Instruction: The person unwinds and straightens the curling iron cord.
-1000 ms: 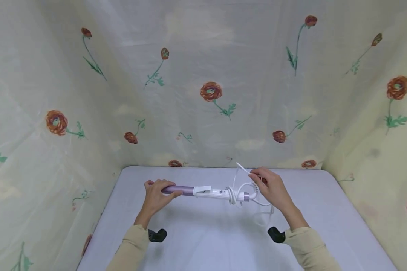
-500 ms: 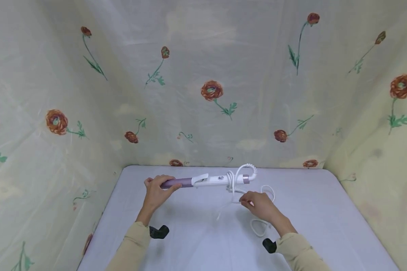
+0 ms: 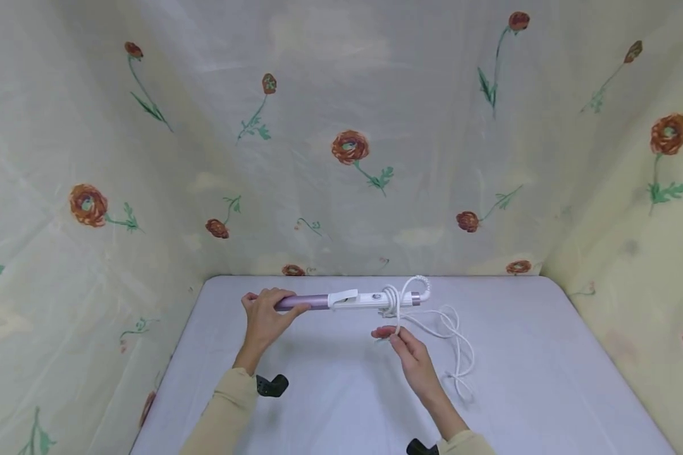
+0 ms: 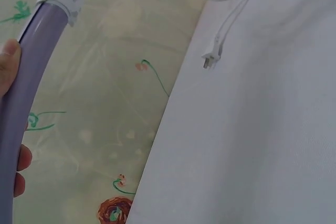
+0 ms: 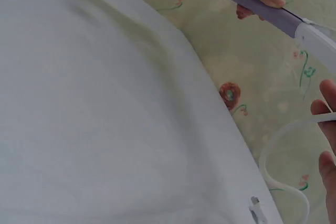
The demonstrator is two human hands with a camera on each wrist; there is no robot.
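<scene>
My left hand (image 3: pixel 264 319) grips the purple barrel of a curling iron (image 3: pixel 364 300), held level above the table. The barrel lies between thumb and fingers, seen close in the left wrist view. The white handle points right, with its clamp lever raised on top. A white power cord (image 3: pixel 389 298) is looped several times around the handle's right part. Just below those loops, my right hand (image 3: pixel 418 366) holds a stretch of the cord at its fingers. In the right wrist view, the cord crosses the fingers and hangs in a curve. The cord's plug (image 4: pixel 211 57) dangles free.
Loose cord trails down right of the right hand. A white-covered table (image 3: pixel 330 404) lies beneath, its back edge against a flower-printed curtain (image 3: pixel 341 208) that also closes off both sides. Black wrist mounts (image 3: pixel 272 385) stick out from the sleeves.
The right hand has come down from above the cord's end, moved left and turned palm up beneath the handle. More cord now hangs at the right. The left hand keeps its grip, slightly higher.
</scene>
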